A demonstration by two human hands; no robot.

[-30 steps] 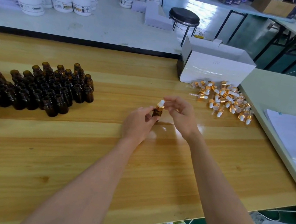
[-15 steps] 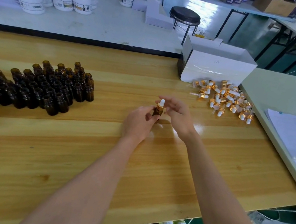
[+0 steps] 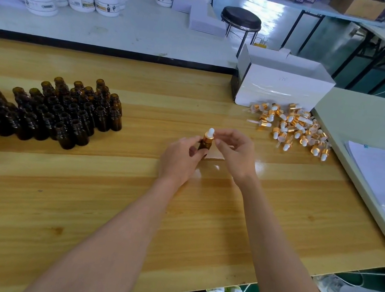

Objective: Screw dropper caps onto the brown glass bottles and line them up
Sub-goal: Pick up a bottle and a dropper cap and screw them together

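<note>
One brown bottle [image 3: 204, 145] remained mid-tabletop [image 3: 125, 211], gripped by the left hand [image 3: 180, 159]. The right hand [image 3: 234, 152], curled at its three o'clock, had shifted round the dropper cap [image 3: 210, 134]; contact unconfirmed. Judged: tightening near done; uncapped bottles [image 3: 65, 113] waited at nine o'clock.

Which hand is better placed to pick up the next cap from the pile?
Probably the right hand: it is nearer the cap pile, while the left hand grips the bottle.

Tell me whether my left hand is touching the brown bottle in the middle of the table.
Touching. The head view shows the left hand gripping the brown bottle, fingers curled around its lower body.
</note>
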